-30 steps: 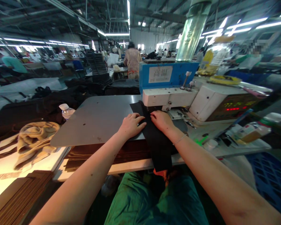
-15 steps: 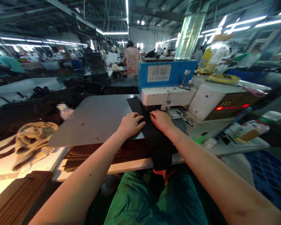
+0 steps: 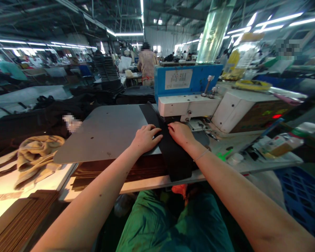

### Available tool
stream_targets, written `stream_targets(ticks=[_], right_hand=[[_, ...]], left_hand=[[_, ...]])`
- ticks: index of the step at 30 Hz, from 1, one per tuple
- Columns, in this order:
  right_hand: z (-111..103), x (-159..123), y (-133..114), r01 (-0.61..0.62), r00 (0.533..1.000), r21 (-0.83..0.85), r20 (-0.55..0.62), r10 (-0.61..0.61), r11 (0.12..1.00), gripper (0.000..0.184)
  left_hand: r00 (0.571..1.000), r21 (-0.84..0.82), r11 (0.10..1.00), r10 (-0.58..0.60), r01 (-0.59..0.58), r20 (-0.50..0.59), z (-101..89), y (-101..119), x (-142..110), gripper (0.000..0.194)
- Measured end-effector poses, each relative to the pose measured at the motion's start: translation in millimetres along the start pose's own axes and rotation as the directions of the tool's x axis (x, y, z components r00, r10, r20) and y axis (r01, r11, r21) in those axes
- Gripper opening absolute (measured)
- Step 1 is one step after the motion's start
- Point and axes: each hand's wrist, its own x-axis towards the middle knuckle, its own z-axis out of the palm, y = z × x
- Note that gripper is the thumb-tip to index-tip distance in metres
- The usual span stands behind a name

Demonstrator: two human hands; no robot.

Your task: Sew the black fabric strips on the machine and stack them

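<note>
A long strip of black fabric lies over the metal work plate, and its near end hangs past the table's front edge. My left hand rests palm down at the strip's left edge, thumb apart from the fingers and fingertips on the fabric. On the strip's right side, my right hand has its fingers bent and pressed together on the cloth; the fingertips are partly hidden. Just beyond it is the white head of a sewing machine with a blue cover.
Brown stacked pieces lie under the plate, with another stack at lower left. A tan cloth sits left. To the right stand a control box and a bottle. A person is farther back.
The black strip has slid away from me, its far end farther up the plate and its near end hanging less low. Both hands stay almost in place. The control box's display looks dimmer.
</note>
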Motion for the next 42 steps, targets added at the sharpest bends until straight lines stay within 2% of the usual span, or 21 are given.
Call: stream_targets(ticks=[42], right_hand=[[1.1,1.9,0.3,0.014,1.000,0.000,0.013,-0.014,1.000,0.029]], left_hand=[[1.000,-0.001,1.000,0.006,-0.006,-0.001,-1.3,0.1,-0.2,0.041]])
